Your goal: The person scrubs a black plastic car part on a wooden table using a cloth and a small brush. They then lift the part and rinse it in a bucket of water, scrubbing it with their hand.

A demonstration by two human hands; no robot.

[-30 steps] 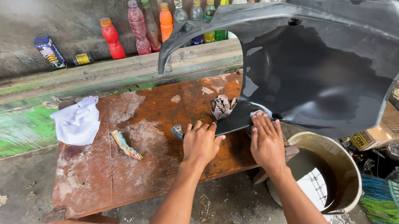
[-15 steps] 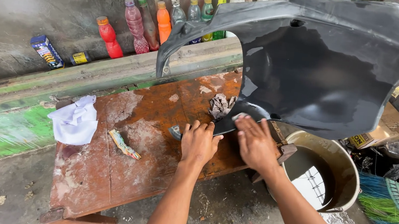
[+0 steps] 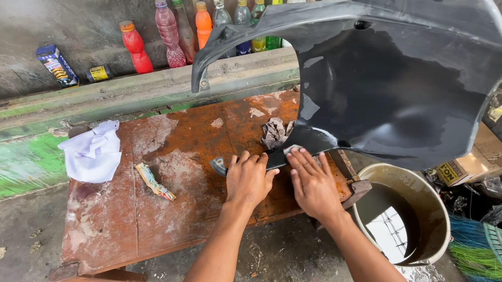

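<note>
Flanking bench (image 3: 128, 221): bucket (image 3: 438, 213), bottles (image 3: 170, 24)

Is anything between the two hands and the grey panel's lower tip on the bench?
Nothing visible. The left hand and right hand already press on the lower tip of the dark grey plastic panel on the rusty bench. A crumpled scrap lies just behind the tip, clear of both hands.

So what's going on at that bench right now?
A person has both hands on the lower tip of a big dark grey plastic panel propped on a worn wooden bench. The left hand presses it down; the right hand lies flat on it beside a bucket of murky water.
</note>
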